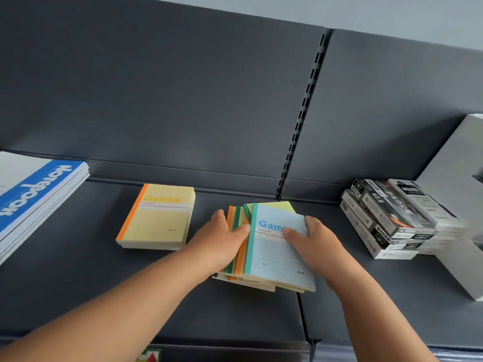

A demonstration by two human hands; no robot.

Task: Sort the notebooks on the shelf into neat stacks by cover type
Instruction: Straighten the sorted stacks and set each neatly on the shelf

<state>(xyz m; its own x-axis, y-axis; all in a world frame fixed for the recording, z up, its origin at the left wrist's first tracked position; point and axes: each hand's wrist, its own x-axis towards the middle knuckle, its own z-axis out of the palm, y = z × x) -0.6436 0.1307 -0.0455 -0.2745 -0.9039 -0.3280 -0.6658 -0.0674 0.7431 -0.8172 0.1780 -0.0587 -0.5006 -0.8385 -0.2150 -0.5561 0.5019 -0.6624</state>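
Observation:
A fanned, untidy pile of small notebooks [261, 279] lies mid-shelf, with yellow, green and orange covers showing. On top sits a light blue "Gambit" notebook [277, 257] with a teal spine. My right hand [313, 244] grips that blue notebook at its right edge, thumb on the cover. My left hand [222, 244] presses on the pile's left side, fingers over the orange and green spines. To the left stands a neat stack of yellow notebooks [159, 220] with orange spines.
A stack of large blue-and-white notebooks [34, 199] lies at the far left. Black-and-white boxes [386, 220] are stacked at the right beside a white box [454, 184]. The dark grey shelf [130, 288] has a back panel and a slotted upright [300, 118].

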